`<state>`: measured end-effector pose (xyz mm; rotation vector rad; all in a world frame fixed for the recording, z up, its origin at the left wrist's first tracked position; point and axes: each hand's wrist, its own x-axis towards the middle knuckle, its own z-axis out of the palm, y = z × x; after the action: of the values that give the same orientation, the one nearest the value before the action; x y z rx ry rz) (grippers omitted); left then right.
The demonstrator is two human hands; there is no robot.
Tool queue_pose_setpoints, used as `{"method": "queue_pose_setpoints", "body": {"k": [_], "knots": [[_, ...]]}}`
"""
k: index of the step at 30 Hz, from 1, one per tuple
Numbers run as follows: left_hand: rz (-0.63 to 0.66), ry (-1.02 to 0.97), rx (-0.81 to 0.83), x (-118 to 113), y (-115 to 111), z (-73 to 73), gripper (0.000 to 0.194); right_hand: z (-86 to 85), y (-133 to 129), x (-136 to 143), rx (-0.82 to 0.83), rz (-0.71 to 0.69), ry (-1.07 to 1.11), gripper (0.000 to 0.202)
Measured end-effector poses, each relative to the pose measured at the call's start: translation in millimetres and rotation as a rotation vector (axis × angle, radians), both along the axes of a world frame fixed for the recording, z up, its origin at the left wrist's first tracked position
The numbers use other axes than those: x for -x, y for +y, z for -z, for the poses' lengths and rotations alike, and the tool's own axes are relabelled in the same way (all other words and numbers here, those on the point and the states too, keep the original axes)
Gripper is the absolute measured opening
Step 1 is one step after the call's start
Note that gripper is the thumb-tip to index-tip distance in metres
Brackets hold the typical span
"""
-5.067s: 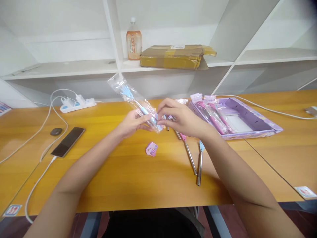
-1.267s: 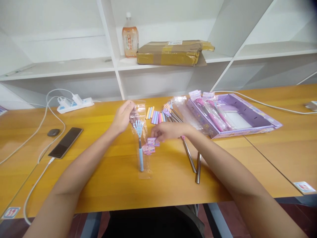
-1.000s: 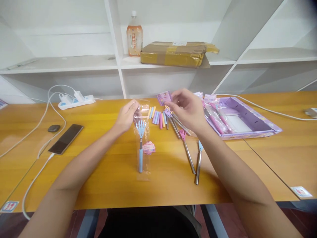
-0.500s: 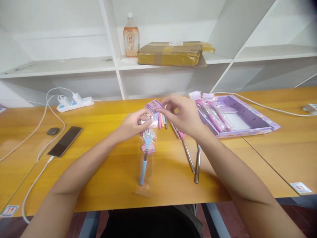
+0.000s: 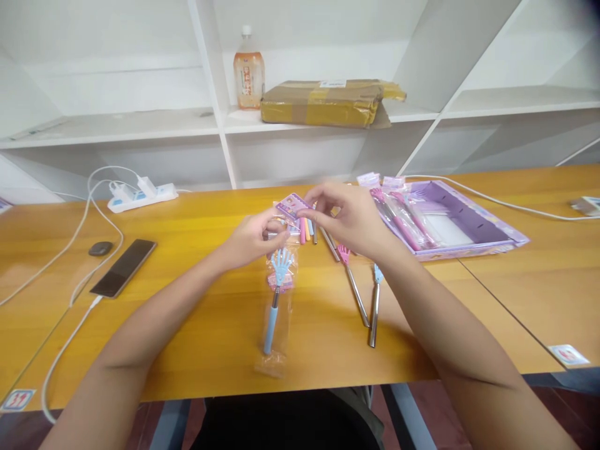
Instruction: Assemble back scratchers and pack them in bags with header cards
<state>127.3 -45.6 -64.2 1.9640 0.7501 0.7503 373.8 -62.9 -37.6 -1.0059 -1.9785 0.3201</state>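
My left hand point(image 5: 253, 239) is closed on the top of a clear plastic bag point(image 5: 276, 367), which hangs down over the table. Inside it is a back scratcher point(image 5: 270, 325) with a light blue hand-shaped head and a blue grip. Pinched between my right hand's point(image 5: 349, 219) thumb and fingers is a small purple printed card point(image 5: 291, 205), right above the bag's top. Near my right forearm lie a pink-headed scratcher point(image 5: 355, 287) and a blue-headed one point(image 5: 375, 306). Several coloured handles point(image 5: 308, 229) lie behind my hands, partly hidden.
A purple display box point(image 5: 469, 250) holding bagged pink scratchers stands at the right. To the left are a phone point(image 5: 123, 267) on a cable, a small black object point(image 5: 100, 249) and a power strip point(image 5: 143, 197). On the shelf are a bottle point(image 5: 249, 75) and a taped carton point(image 5: 323, 103).
The card has shifted slightly right and down at the bag's top. The bag with the blue scratcher hangs a little lower. Both hands keep their hold.
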Motion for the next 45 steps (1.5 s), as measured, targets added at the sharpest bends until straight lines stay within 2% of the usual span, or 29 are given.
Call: {"method": "queue_pose_setpoints", "body": {"k": [11,17,21,24,27,30,32,40,45], "knots": [[-0.029,0.072,-0.101,-1,-1,0.4,0.022,-2.7,-2,-7,0.16,-0.092,-0.056,0.048],[-0.025,0.146,-0.247,-5,-6,-0.7,0.017,-4.4,-3,-10,0.24,-0.125,-0.152,0.047],[-0.012,0.12,-0.232,-5,-5,-0.9,0.02,-9.4,-3,-13,0.171,-0.1,-0.157,0.038],[-0.021,0.096,-0.183,-4,-3,0.4,0.021,-11.4,-2,-13,0.185,-0.155,-0.133,0.032],[-0.022,0.052,-0.095,-4,-2,4.1,0.03,-8.8,0,-12,0.217,-0.145,-0.09,0.034],[0.003,-0.043,-0.026,-7,-1,8.9,0.06,-4.4,4,-10,0.178,-0.078,-0.042,0.036],[0.02,-0.102,-0.03,-8,0,11.4,0.07,-2.4,6,-10,0.152,-0.056,-0.022,0.037],[0.054,-0.041,-0.131,-5,4,13.2,0.065,0.8,10,-10,0.156,-0.038,0.016,0.035],[0.062,0.077,-0.26,-5,4,8.9,0.035,0.5,10,-11,0.13,-0.019,0.012,0.034]]}}
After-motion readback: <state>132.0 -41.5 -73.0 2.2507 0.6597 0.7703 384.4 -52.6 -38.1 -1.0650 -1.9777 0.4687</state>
